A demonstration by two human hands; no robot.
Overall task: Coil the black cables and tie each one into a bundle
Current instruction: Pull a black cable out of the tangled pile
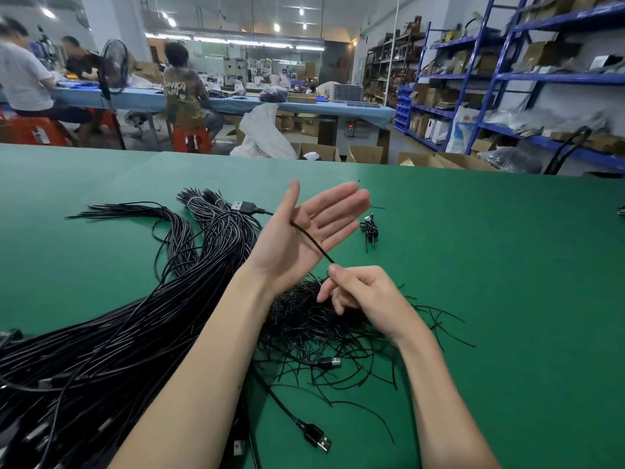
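Note:
My left hand (304, 231) is raised palm-up over the green table (490, 282), fingers straight and spread. A black cable (313, 242) runs across its palm from between thumb and forefinger; the cable's USB plug (243, 207) sticks out behind the hand. My right hand (362, 292) pinches the same cable just below the left palm. A big sheaf of black cables (111, 340) lies at the left, running under my left forearm. A heap of short black ties (324, 330) lies under my right hand. One coiled, tied bundle (370, 230) sits right of my left hand.
Loose USB plugs (318, 438) lie near the table's front edge. Beyond the far edge stand cardboard boxes (365, 154), blue shelving (507, 79) at the right, and people seated at a blue bench (236, 103) at the back.

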